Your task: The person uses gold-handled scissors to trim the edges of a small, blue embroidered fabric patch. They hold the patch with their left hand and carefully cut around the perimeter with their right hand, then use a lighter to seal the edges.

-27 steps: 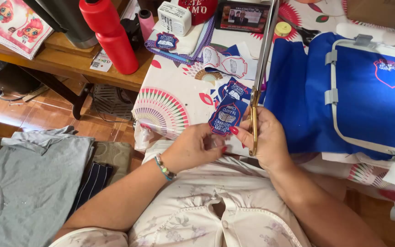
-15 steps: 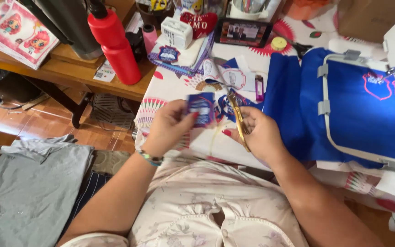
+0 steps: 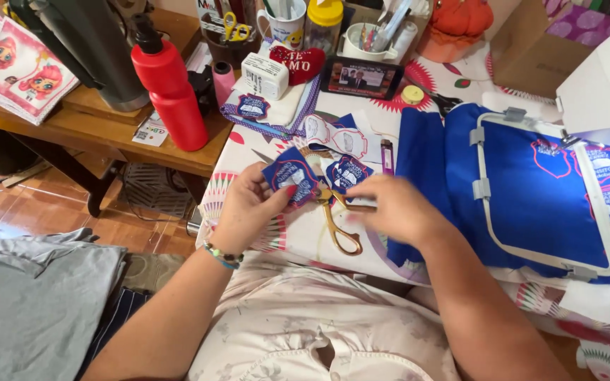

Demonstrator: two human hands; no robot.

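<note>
My left hand pinches a small blue embroidered patch by its lower edge, above the table's front edge. Gold-handled scissors lie on the patterned tablecloth just right of that hand, handles toward me. My right hand hovers over the scissors' pivot, fingers bent and touching or nearly touching them; whether it grips them is unclear. A second blue patch lies on the cloth behind the scissors.
Blue fabric in a white embroidery hoop fills the right. A red bottle, a pink thread spool, a phone and jars stand behind. Grey clothes lie on the floor at left.
The scissors went from upright in my right hand to lying on the cloth. My left hand lifted the patch up and left. The view shifted right.
</note>
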